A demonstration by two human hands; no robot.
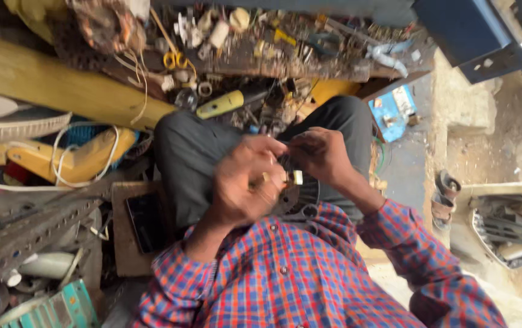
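Both hands meet above the lap: the left hand and right hand pinch a small dark motor part between them. It looks rigid, light, best held by its rim.

Hemmed in ahead and to one side, open only toward the concrete.

Crowded bench of small parts just past the knees, yellow-handled screwdriver at its edge; yellow housing with white cable and perforated steel angle packed beside the thigh; wooden box tight against the checked sleeve. Bare concrete floor beyond the blue carton.
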